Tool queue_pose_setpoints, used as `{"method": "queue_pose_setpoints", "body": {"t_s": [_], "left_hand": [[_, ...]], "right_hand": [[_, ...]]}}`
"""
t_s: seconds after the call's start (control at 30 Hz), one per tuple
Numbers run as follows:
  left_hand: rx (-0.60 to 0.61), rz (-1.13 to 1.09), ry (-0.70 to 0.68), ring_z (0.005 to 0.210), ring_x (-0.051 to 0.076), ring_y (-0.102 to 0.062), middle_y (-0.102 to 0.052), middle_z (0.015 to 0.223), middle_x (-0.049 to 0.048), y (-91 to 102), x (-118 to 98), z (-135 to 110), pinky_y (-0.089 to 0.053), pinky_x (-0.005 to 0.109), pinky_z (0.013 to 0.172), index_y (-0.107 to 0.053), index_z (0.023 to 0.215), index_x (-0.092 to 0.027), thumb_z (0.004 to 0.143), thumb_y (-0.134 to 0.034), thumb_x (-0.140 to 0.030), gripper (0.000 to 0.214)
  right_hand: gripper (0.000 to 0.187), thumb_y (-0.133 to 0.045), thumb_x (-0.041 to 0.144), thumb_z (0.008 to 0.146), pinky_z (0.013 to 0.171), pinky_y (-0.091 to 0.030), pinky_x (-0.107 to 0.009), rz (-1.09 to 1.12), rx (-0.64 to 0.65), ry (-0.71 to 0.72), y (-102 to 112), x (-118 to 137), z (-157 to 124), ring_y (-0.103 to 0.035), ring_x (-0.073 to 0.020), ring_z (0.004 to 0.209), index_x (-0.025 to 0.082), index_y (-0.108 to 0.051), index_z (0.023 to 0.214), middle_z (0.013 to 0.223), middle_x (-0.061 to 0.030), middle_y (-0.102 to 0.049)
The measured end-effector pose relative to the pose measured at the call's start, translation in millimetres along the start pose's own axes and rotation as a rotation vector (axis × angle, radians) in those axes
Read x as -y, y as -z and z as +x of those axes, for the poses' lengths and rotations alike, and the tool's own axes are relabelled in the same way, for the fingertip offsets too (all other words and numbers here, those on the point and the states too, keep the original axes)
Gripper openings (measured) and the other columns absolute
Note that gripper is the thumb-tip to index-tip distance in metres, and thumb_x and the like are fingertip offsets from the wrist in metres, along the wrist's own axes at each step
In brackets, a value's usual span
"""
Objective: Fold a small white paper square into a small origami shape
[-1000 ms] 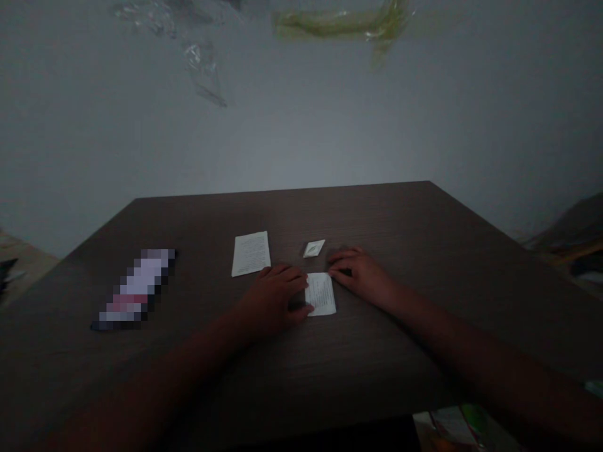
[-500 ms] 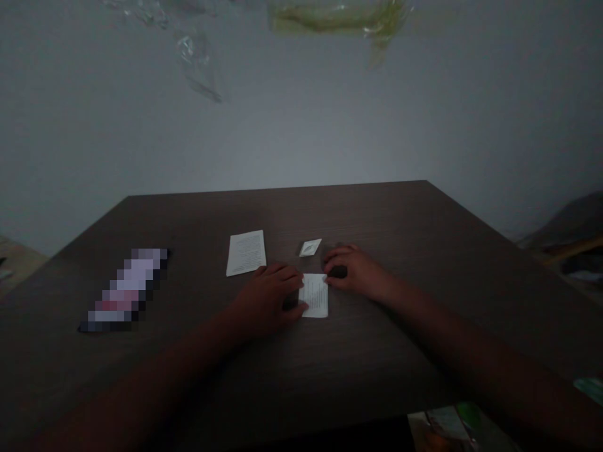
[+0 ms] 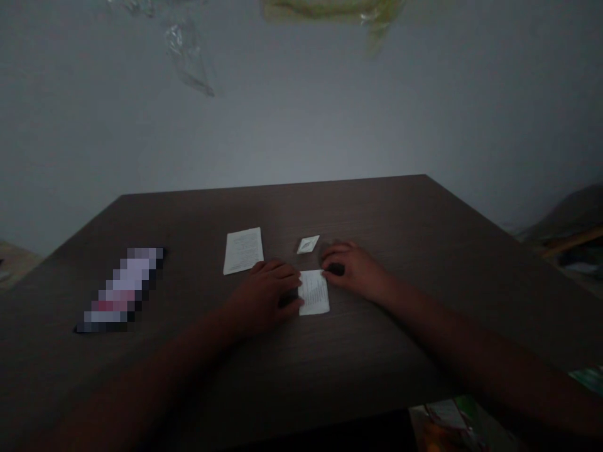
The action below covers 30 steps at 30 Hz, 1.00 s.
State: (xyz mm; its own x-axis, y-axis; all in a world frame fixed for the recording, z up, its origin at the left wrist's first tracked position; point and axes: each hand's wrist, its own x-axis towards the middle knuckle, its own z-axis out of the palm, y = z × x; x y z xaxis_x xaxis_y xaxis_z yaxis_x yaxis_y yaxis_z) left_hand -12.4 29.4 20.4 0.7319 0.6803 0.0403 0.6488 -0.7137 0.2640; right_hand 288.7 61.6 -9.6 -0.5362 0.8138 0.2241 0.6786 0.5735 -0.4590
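Note:
A small square of white printed paper (image 3: 314, 293) lies on the dark table in front of me. My left hand (image 3: 271, 294) is bent over its left edge, the thumb low and the fingertips higher up, holding it down. At the top right corner of this paper, the thumb and forefinger of my right hand (image 3: 352, 270) close on it. A larger printed sheet (image 3: 244, 251) rests just beyond my left fingers. Behind the square, a small diamond-shaped white piece (image 3: 308, 244) with a dark mark lies near my right fingertips; its kind is unclear.
A dark-edged flat object with a pixelated face (image 3: 121, 289) lies on the left of the wood-grain table (image 3: 367, 210). Clear and yellowish tape (image 3: 330, 11) sticks to the wall behind. Blurred items (image 3: 445, 422) show below the table's front edge.
The view has shifted slightly, so everything sits a little further left and higher. The square paper looks turned a touch between my hands, which keep nearly the same pose.

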Motion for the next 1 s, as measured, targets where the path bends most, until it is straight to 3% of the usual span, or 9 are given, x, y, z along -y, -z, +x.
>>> {"method": "queue_pose_setpoints", "body": {"t_s": [0.13,0.43,0.73,1.0], "left_hand": [[0.007,0.002,0.028,0.130,0.035,-0.078,-0.086,0.130,0.0086,-1.4,-4.3,1.4,-0.056,0.057,0.116,-0.084,0.121,-0.023,0.118,-0.070,-0.026,0.016],[-0.020,0.026,0.076,0.129,0.035,-0.077,-0.087,0.130,0.0066,-4.4,-7.6,0.4,-0.056,0.053,0.113,-0.085,0.121,-0.028,0.112,-0.078,-0.031,0.011],[0.033,-0.010,0.117,0.136,0.038,-0.076,-0.085,0.137,0.0088,8.0,-18.5,-1.1,-0.054,0.058,0.117,-0.085,0.127,-0.023,0.108,-0.083,-0.028,0.019],[0.066,-0.012,0.114,0.138,0.039,-0.075,-0.085,0.142,0.0093,8.0,-14.0,-2.3,-0.054,0.062,0.121,-0.085,0.129,-0.024,0.107,-0.085,-0.028,0.022]], "right_hand": [[0.005,-0.090,0.022,0.107,0.120,-0.053,-0.055,-0.016,-0.008,0.042,-2.5,-1.1,1.3,-0.079,-0.0319,0.124,0.026,-0.090,0.109,0.127,-0.0096,-0.089],[0.010,-0.084,0.020,0.110,0.118,-0.054,-0.053,0.013,0.052,0.137,-1.7,-0.1,-1.5,-0.078,-0.0310,0.124,0.026,-0.091,0.115,0.128,-0.0097,-0.088],[0.028,-0.094,0.024,0.102,0.126,-0.054,-0.058,0.031,0.149,0.109,14.4,4.9,-7.3,-0.074,-0.0357,0.139,0.028,-0.092,0.129,0.145,-0.0116,-0.085],[0.044,-0.098,0.034,0.097,0.129,-0.056,-0.059,0.035,0.191,0.106,19.2,7.9,-12.1,-0.071,-0.0391,0.147,0.029,-0.089,0.140,0.156,-0.0124,-0.081]]}}
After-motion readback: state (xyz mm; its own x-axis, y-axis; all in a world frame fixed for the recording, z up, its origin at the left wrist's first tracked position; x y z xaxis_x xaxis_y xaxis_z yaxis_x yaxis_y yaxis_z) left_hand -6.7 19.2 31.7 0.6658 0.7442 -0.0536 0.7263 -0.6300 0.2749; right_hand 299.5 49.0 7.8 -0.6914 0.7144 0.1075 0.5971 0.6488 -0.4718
